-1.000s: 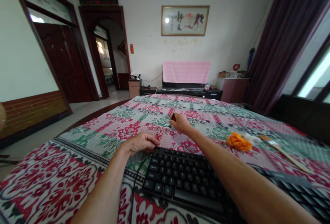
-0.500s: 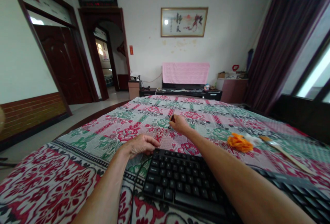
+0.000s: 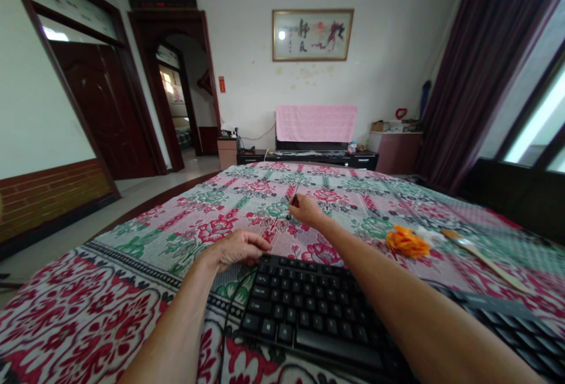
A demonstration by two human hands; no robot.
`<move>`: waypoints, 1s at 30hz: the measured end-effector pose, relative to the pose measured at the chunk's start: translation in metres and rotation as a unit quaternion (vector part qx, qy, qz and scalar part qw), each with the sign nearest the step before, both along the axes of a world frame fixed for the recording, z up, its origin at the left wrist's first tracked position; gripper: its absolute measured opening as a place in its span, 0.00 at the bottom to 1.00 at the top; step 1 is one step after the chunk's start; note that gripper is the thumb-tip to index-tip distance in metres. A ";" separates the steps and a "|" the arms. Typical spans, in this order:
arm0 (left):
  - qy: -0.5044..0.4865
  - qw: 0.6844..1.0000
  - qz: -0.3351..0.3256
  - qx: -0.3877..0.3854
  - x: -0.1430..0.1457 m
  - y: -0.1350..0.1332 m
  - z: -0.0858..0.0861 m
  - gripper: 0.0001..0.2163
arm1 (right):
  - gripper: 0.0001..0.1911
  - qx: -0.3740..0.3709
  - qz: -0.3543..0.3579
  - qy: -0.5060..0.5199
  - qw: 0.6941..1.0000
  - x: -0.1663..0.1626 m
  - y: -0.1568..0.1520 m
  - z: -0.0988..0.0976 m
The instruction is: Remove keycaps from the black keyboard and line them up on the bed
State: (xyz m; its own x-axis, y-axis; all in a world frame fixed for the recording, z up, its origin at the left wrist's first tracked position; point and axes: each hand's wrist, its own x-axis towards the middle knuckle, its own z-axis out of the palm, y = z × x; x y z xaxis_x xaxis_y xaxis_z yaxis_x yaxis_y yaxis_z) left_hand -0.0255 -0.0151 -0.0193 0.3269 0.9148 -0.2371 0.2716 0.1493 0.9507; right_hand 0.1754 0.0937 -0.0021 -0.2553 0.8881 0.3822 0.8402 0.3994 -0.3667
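Observation:
A black keyboard (image 3: 309, 307) lies in front of me on the patterned cloth, and my right forearm covers its right side. At its far left corner is my left hand (image 3: 241, 250), fingers bent together and touching that corner. A black cable (image 3: 230, 307) runs from beneath this hand towards me. Beyond the keyboard, low over the cloth, my right hand (image 3: 305, 209) is closed in a pinch. Between its fingers a thin, dark, stick-like thing (image 3: 296, 192) points up; its kind is too small to tell.
To the right lie an orange crumpled cloth (image 3: 408, 242), a white crumpled piece (image 3: 429, 236) and a flat brush with a pale handle (image 3: 489, 262). A second black keyboard (image 3: 521, 325) is partly behind my right forearm. The flowered cloth (image 3: 176, 231) covers the table.
The view has shifted slightly. The thin thing in my right hand now shows more above the fingers. My left hand stays at the keyboard's corner.

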 end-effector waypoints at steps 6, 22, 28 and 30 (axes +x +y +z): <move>-0.008 1.000 0.010 -0.006 0.001 0.000 0.001 0.12 | 0.07 0.018 0.023 0.020 0.999 0.008 -0.023 0.016; 0.023 1.000 0.009 0.004 0.009 -0.008 0.013 0.14 | 0.08 -0.057 0.042 0.139 0.988 0.074 -0.101 0.003; 0.049 0.999 0.018 0.016 0.011 -0.007 0.012 0.13 | 0.09 -0.054 0.017 0.165 0.985 0.075 -0.103 -0.001; 0.051 0.998 0.018 0.017 0.011 -0.006 0.012 0.13 | 0.09 -0.055 0.014 0.166 0.985 0.074 -0.103 -0.001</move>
State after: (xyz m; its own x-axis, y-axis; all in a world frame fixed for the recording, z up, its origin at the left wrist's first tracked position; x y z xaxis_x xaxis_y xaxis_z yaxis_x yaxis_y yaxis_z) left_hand -0.0142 -0.0214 -0.0073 0.2698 0.9336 -0.2359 0.3616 0.1288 0.9234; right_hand 0.2496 -0.0097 -0.0035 -0.1581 0.9228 0.3513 0.6558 0.3641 -0.6614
